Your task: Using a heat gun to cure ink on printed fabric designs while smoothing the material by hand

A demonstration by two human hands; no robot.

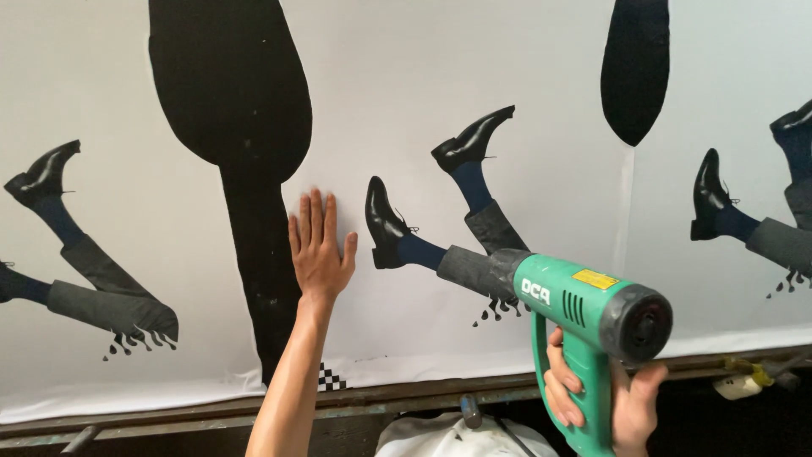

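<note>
My left hand (320, 247) lies flat with fingers together against a large white printed sheet (406, 93) on the wall, beside a tall black shape (245, 169) in the print. Just right of the fingers is a printed pair of legs in black shoes (440, 211). My right hand (592, 402) grips the handle of a green heat gun (584, 309). Its grey nozzle end points left toward the sheet, near the printed trouser leg, and its dark rear end faces the camera.
The sheet's lower edge wrinkles above a worn wooden and metal ledge (406, 398). More printed legs sit at far left (76, 262) and far right (753, 211). A white bundle (457, 440) and a pale roll (737, 387) lie below.
</note>
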